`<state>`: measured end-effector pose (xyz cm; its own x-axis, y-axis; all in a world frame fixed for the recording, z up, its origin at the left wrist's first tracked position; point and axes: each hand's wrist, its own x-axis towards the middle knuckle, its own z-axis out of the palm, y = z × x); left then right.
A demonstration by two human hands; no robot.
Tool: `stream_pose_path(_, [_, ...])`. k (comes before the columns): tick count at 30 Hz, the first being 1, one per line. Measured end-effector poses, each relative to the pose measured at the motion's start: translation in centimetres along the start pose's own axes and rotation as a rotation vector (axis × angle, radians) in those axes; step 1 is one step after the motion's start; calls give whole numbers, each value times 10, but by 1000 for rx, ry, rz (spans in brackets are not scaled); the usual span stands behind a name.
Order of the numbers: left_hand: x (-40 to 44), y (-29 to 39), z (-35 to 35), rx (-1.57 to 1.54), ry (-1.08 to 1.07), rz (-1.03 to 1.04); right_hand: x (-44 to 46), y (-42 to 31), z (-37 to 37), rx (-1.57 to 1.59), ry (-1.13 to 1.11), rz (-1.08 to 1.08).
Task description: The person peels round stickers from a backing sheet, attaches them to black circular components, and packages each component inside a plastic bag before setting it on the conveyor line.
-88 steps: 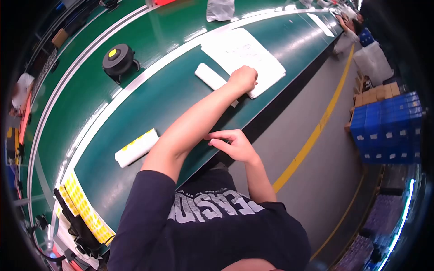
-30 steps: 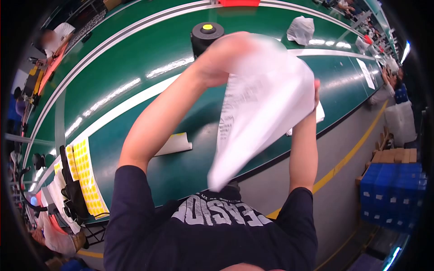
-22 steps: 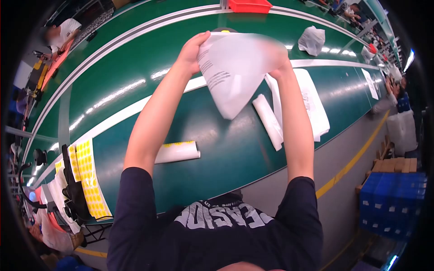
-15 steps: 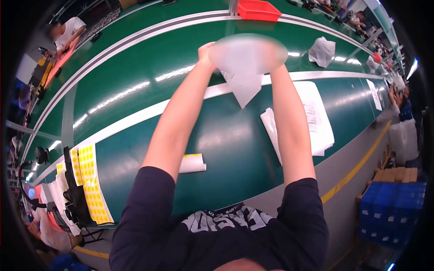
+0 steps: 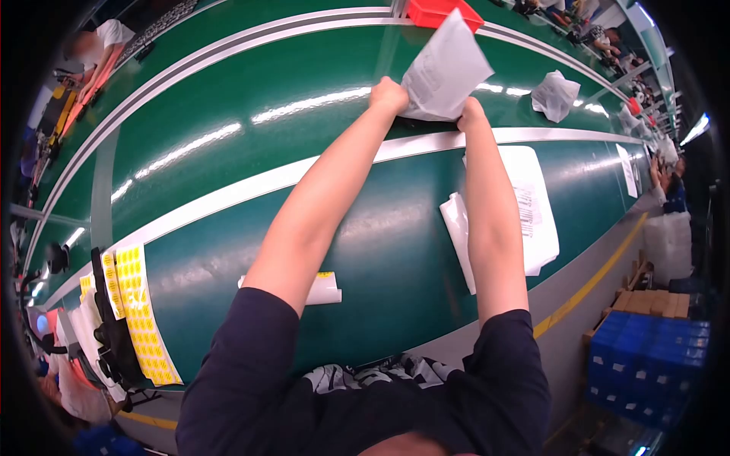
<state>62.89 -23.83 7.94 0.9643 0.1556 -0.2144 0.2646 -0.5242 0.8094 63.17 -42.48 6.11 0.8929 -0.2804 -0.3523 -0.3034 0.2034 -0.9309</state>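
A white plastic bag [image 5: 447,70] stands up between my two hands, over the green surface beyond the workbench's pale rail. My left hand [image 5: 389,96] is closed on its lower left edge. My right hand [image 5: 471,114] grips its lower right corner. Something dark shows just under the bag, mostly hidden by it. Below my right forearm's side lies a stack of white printed bags [image 5: 536,220], with a white roll [image 5: 458,235] to its left. Another white roll with yellow marks [image 5: 325,290] lies partly behind my left forearm.
Sheets of yellow stickers [image 5: 144,319] lie at the bench's left end. A red tray [image 5: 433,14] is at the far side, and a crumpled clear bag [image 5: 555,96] at the right. Blue boxes [image 5: 646,357] stand on the floor; other people sit at far left and right.
One printed bag was lifted from near the stack, swung up and opened out. Both hands have moved away from my body, and the bag now points upward instead of hanging down.
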Motion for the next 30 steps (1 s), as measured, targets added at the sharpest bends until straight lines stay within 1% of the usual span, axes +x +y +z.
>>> stream_pose_path(1, [-4, 0, 3, -23, -24, 3, -8, -2, -1, 43, -54, 21])
stream_pose_path(2, [-7, -5, 4, -180, -58, 46, -14, -4, -1, 86, -106, 40])
stream_pose_path(3, [-10, -7, 0, -575, -182, -58, -20, -7, -1, 129, -159, 56])
stream_pose_path(5, [-19, -11, -10, -1358, -431, -282, -49, -15, 10, 321, -286, -47])
stream_pose_path(8, [-61, 5, -55, -1473, -441, -259, -100, -24, 26, 537, -467, -160])
stream_pose_path(11, [-73, -5, -74, -1447, -535, -228, -151, -28, 41, 627, -610, -218])
stream_pose_path(12, [-79, -10, -78, -1401, -615, -250, -167, -25, 47, 634, -639, -228])
stream_pose_path(15, [-132, -4, -107, -1382, -679, -297, -201, -14, 75, 608, -661, -248])
stream_pose_path(16, [-135, -10, -107, -1447, -814, -244, -208, -10, 84, 588, -653, -253])
stream_pose_path(19, [-154, -20, -112, -1459, -876, -242, -231, 9, 108, 523, -631, -262])
stream_pose_path(20, [-147, -35, -110, -1656, -1200, -202, -238, 13, 112, 502, -629, -267])
stream_pose_path(23, [-174, -33, -126, -1530, -867, -238, -252, 19, 118, 441, -625, -288])
stream_pose_path(26, [-177, -45, -130, -1592, -851, -208, -253, 17, 120, 366, -632, -316])
stream_pose_path(29, [-170, -65, -137, -1816, -1145, -87, -249, 13, 119, 275, -646, -352])
stream_pose_path(30, [-176, -62, -142, -1764, -982, -102, -247, 11, 118, 248, -652, -363])
